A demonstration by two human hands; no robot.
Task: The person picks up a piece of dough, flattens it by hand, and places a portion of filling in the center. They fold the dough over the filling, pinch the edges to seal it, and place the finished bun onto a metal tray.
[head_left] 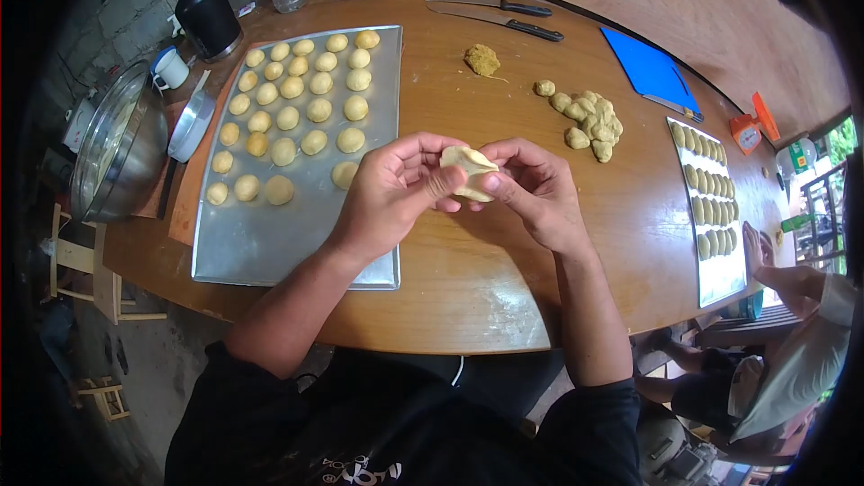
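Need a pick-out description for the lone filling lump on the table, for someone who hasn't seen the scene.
Start at the wooden table and find the two knives at its far edge. Just nearer than them, between the big tray of dough balls and the heap of small pieces, lies the filling lump. It sits alone, darker, crumbly and ragged, unlike the smooth pale balls.

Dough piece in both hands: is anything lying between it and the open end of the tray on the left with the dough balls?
Nothing visible. The dough piece is pinched between the left hand and right hand right beside the tray. Its near part lies bare; the dough balls fill the far part.
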